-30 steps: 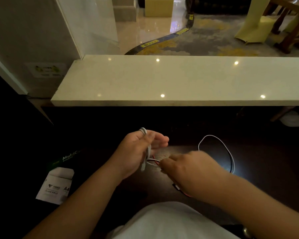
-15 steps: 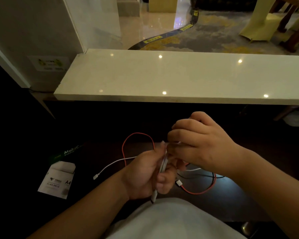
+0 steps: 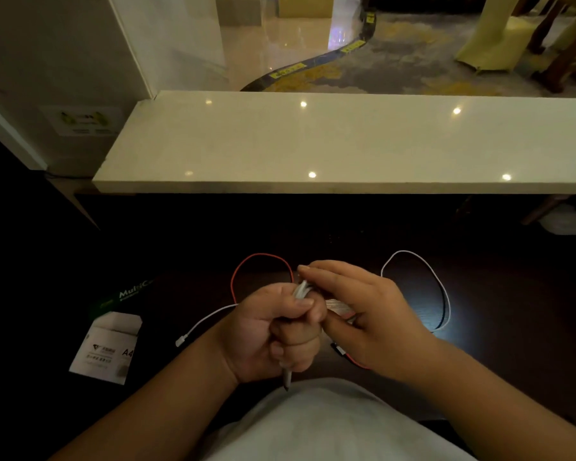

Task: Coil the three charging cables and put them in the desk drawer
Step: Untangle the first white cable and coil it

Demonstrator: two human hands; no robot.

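Lying far left is a paper box (image 3: pixel 105 347). Next, the left hand (image 3: pixel 273 331) squeezes a bundled white cable (image 3: pixel 301 289) tight. A red cable (image 3: pixel 260 257) loops behind. The right hand (image 3: pixel 366 314) pinches that bundle, above the dark desk (image 3: pixel 496 294).

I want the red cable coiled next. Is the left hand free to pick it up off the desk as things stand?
Probably not yet. The left hand is fisted around the bundled white cable, with the right hand against it. The red cable lies just beyond in the open, so only the grip blocks it.
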